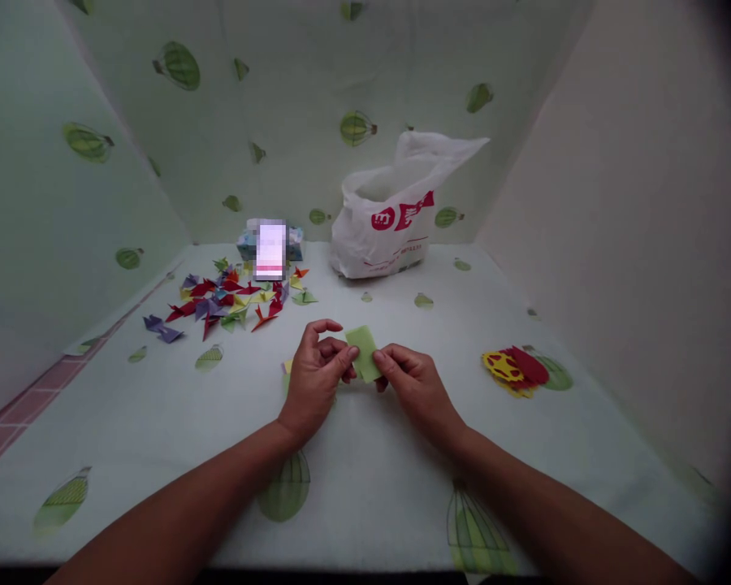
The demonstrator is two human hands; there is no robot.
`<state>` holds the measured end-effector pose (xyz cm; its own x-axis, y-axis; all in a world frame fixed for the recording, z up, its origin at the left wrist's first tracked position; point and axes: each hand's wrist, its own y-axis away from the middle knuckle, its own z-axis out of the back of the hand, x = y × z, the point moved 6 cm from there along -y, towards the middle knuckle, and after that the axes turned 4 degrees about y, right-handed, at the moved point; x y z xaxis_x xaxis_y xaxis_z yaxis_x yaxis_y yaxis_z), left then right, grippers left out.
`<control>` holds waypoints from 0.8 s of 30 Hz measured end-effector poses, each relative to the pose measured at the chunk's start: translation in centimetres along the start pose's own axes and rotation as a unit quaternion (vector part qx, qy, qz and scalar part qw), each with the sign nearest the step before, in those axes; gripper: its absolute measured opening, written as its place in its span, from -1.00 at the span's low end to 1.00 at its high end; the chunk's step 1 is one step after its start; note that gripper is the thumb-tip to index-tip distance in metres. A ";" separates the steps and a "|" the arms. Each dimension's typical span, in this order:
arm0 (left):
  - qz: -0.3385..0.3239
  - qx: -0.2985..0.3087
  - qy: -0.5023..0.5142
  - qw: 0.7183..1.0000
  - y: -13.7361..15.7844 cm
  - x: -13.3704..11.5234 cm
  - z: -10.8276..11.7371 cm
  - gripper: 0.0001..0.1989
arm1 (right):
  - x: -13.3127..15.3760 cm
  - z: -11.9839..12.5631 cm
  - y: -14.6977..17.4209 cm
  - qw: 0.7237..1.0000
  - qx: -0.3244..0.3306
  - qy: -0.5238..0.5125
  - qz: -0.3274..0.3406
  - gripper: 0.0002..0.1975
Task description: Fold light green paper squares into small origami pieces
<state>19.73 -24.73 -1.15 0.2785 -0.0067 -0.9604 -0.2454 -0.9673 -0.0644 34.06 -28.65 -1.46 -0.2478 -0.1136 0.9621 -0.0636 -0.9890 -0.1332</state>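
**Small green paper (pixel 365 366) pinched by the left hand (pixel 318 370) and the right hand (pixel 411 378)**

The left hand pinches the paper's left edge, thumb on top and first finger curled above. The right hand pinches its right edge near the bottom. The paper is up off the table (pixel 395 463), in the middle. It looks flat, but its folds are too small to tell.

The step seems to be working the paper with the fingers, maybe lining it up or folding it. The next move would call for a light, steady pinch and straight edges.

Some paper slips (pixel 287 368) peek out beside the left hand, mostly hidden. To the right lie yellow cut-outs (pixel 504 367) and a red piece (pixel 533 370), touching. Far left is a heap of colorful folded papers (pixel 208 309). Behind it are a phone (pixel 271 248), blurred, and a box (pixel 296 245). A white bag (pixel 381 244) stands at the far side.
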 end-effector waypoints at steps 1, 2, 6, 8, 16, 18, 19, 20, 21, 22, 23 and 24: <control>-0.001 0.002 -0.001 1.000 0.0 0.0 0.0 -0.67 | 0.0 0.0 0.0 1.000 -0.003 0.000 0.000 -0.64; 0.000 0.004 -0.002 1.000 0.0 0.1 -0.1 -0.70 | 0.0 0.0 0.1 1.000 -0.009 0.001 0.001 -0.63; 0.009 0.012 -0.003 1.000 -0.1 0.5 -0.1 -0.74 | -0.1 0.0 0.2 0.999 -0.033 0.000 0.010 -0.62; 0.005 0.016 -0.020 1.000 -0.1 0.5 0.0 -0.77 | -0.1 -0.1 0.2 0.999 -0.030 -0.001 0.010 -0.62; -0.056 0.035 -0.161 0.985 0.2 -0.1 0.0 -0.82 | 0.0 0.2 -0.1 0.998 -0.026 -0.049 0.019 -0.75; -0.074 0.039 -0.178 0.981 0.3 -0.3 -0.1 -0.84 | 0.0 0.2 -0.1 0.998 -0.028 -0.059 0.018 -0.73; -0.079 0.035 -0.175 0.981 0.3 -0.4 0.0 -0.84 | -0.1 0.2 -0.1 0.998 -0.026 -0.064 0.016 -0.71; -0.079 0.030 -0.166 0.982 0.3 -0.4 0.0 -0.84 | -0.2 0.1 -0.1 0.997 -0.023 -0.068 0.013 -0.70; -0.074 0.026 -0.156 0.985 0.3 -0.4 0.1 -0.84 | -0.2 0.1 0.0 0.997 -0.021 -0.074 0.010 -0.70; -0.066 0.023 -0.147 0.987 0.3 -0.3 0.2 -0.84 | -0.2 0.0 0.0 0.997 -0.019 -0.080 0.008 -0.70; -0.058 0.021 -0.141 0.988 0.2 -0.2 0.2 -0.83 | -0.2 0.0 0.0 0.996 -0.018 -0.086 0.006 -0.70; -0.051 0.019 -0.139 0.989 0.2 -0.1 0.3 -0.82 | -0.2 -0.1 0.0 0.996 -0.016 -0.090 0.004 -0.70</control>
<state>19.40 -24.89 -1.16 0.0382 0.1661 -0.9854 -0.2658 -0.9489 -0.1702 34.05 -28.63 -1.69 -0.0706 -0.1397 0.9877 -0.0946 -0.9847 -0.1460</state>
